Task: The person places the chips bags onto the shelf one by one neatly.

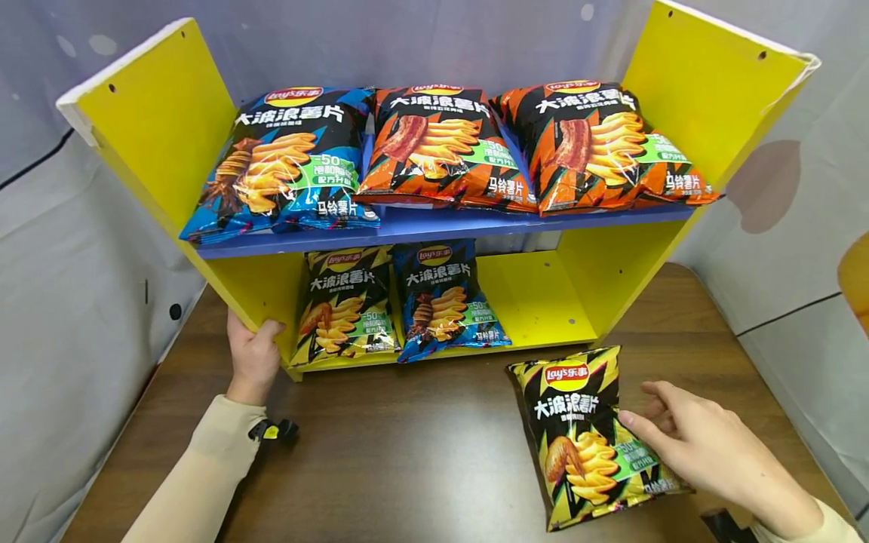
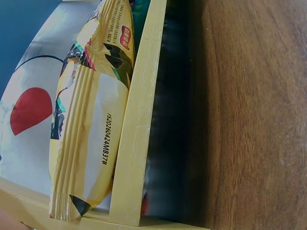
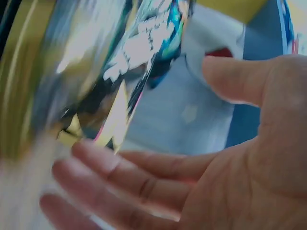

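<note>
My left hand (image 1: 253,353) grips the lower left side panel of a yellow-and-blue two-tier shelf (image 1: 247,283), thumb on the front edge. At the front right, a black-and-yellow bag of potato chips (image 1: 587,422) with a chicken-wing picture slants over the table, its front facing up. My right hand (image 1: 713,445) is beside the bag's right edge, thumb tip right at it. In the right wrist view, the hand (image 3: 230,177) has its fingers loosely extended by the bag's end, with the thumb held well apart from it.
On the upper tier lie a blue chip bag (image 1: 285,162) and two orange ones (image 1: 444,147). Below, a yellow bag (image 1: 348,305) and a blue bag (image 1: 444,298) lean at the left and middle. The shelf stands on a brown wooden table (image 1: 400,445) before a grey curtain (image 1: 434,38).
</note>
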`<state>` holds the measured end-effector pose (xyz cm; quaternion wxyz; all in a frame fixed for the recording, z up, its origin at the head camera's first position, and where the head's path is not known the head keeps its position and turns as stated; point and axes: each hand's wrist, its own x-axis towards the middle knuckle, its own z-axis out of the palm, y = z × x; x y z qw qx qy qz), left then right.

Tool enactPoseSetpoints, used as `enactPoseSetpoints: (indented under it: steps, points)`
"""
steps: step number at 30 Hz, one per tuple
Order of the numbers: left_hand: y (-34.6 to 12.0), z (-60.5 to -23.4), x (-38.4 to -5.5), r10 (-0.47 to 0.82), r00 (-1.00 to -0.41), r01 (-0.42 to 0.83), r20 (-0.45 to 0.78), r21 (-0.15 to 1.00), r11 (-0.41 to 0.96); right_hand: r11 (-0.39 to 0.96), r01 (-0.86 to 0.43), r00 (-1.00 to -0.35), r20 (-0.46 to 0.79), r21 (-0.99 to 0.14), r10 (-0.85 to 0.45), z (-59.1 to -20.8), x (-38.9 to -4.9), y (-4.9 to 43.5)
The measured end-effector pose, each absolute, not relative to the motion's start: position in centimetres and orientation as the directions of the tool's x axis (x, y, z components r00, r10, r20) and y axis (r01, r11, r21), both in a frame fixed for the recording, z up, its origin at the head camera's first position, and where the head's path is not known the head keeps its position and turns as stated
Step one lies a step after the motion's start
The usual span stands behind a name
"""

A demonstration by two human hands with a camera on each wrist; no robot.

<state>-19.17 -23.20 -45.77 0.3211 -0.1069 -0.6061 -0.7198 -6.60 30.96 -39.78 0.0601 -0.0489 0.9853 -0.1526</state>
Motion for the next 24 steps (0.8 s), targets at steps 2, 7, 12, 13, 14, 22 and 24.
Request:
enactPoseSetpoints:
  steps: [2,7,12,13,14,22,24]
  points:
    - [-23.2,-45.7,-19.2,-0.333,-0.770,0.592,0.544,0.804,-0.055,0.964,-0.075,-0.992,-0.076,-0.255,-0.097,-39.9,-5.8,29.8]
    - [-23.3,-45.8,-19.2,-0.334,-0.766,0.601,0.548,0.796,-0.073,0.985,-0.054,-0.998,-0.013,-0.162,-0.057,-41.3,-4.9,27.2]
    - [-23.2,-45.9,-19.2,-0.339,-0.760,0.609,0.554,0.789,-0.076,0.987,-0.030,-1.000,-0.001,-0.156,-0.030,-43.0,-5.1,26.0]
    - [-23.2,-45.9,-19.2,-0.337,-0.759,0.611,0.556,0.788,-0.075,0.986,-0.025,-1.000,-0.009,-0.164,-0.027,-43.2,-5.1,26.0]
    - [-23.2,-45.9,-19.2,-0.337,-0.759,0.612,0.557,0.787,-0.076,0.985,-0.020,-1.000,-0.018,-0.172,-0.024,-43.3,-5.2,26.0]
    - [-23.2,-45.9,-19.2,-0.342,-0.761,0.603,0.551,0.795,-0.061,0.977,-0.004,-0.999,-0.039,-0.211,-0.013,-44.8,-5.4,26.5]
    - [-23.3,-45.9,-19.2,-0.341,-0.762,0.601,0.551,0.797,-0.056,0.975,0.008,-0.999,-0.046,-0.224,-0.003,-45.2,-5.5,26.8]
